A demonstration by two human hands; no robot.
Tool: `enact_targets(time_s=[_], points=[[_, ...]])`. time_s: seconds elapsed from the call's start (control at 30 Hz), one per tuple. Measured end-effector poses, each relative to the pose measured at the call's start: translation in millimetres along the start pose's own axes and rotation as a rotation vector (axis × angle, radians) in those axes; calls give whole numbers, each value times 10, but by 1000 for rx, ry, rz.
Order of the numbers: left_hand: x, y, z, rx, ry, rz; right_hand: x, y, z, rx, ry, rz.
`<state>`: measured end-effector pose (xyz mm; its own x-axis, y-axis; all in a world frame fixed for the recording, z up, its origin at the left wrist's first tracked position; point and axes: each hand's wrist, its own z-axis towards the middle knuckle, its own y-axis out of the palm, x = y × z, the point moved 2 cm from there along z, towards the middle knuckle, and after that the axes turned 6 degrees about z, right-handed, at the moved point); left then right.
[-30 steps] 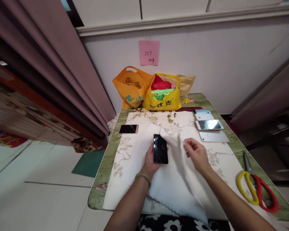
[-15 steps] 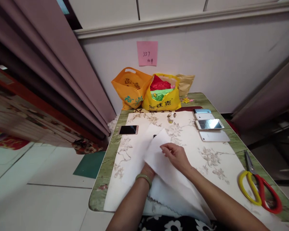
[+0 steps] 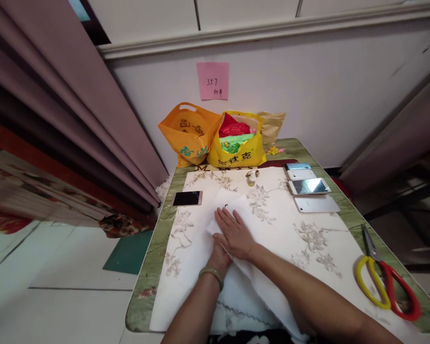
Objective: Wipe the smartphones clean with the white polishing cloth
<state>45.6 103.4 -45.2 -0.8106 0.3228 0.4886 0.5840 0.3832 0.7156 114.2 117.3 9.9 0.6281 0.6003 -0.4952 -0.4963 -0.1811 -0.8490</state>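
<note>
A white cloth (image 3: 249, 282) lies folded across the middle of the table, one serrated edge towards my lap. My right hand (image 3: 235, 234) rests flat on it, fingers stretched out over the folded part. My left hand (image 3: 219, 257), a bangle at its wrist, reaches in beside and partly beneath the right one; its fingers are covered by cloth and the other hand. A small dark mark (image 3: 226, 206) shows just beyond my right fingertips; what it belongs to is hidden. To the left lies a phone with a black screen (image 3: 188, 198).
Several phones (image 3: 317, 204) lie along the right side. Scissors (image 3: 374, 258) with yellow and red handles rest at the right edge. Behind stand an orange bag (image 3: 189, 138), a yellow bag (image 3: 240, 155) of coloured material and a tan packet (image 3: 272, 126). A tiny bottle (image 3: 251, 178) stands mid-table.
My right hand has gone from pinching at the raised cloth flap to lying flat on it, fingers spread. The flap has come down over the left hand's area, and the dark patch shows less.
</note>
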Motion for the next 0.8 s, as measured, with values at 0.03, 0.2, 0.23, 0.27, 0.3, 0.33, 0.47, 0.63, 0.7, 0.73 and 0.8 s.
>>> enact_targets(time_s=[0.03,0.2,0.23,0.27,0.3,0.33,0.47,0.63,0.7,0.73,0.8], points=[[-5,31,12,-4,-23,-13,38,-13,48,-3,18,-4],[13,221,-53,-105,-187,-64,197,-61,218,29,137,-42],[23,254,-81,-124,-200,-56,229,-65,227,42,158,-48],[30,281,-110,-142,-208,-44,265,-69,223,59,177,-52],[34,301,-138,-157,-214,-31,305,-73,206,77,194,-54],[36,314,-162,-169,-219,-23,346,-76,174,95,207,-58],[30,310,-201,-150,-216,-35,471,-69,-83,147,217,-107],[30,268,-165,-149,-205,-37,343,-46,-507,171,115,-163],[42,203,-170,-110,-144,-3,208,-47,-612,146,56,-159],[51,156,-180,-82,-92,23,134,-49,-636,121,23,-151],[63,52,-208,-35,17,69,0,-57,-620,61,-48,-127]])
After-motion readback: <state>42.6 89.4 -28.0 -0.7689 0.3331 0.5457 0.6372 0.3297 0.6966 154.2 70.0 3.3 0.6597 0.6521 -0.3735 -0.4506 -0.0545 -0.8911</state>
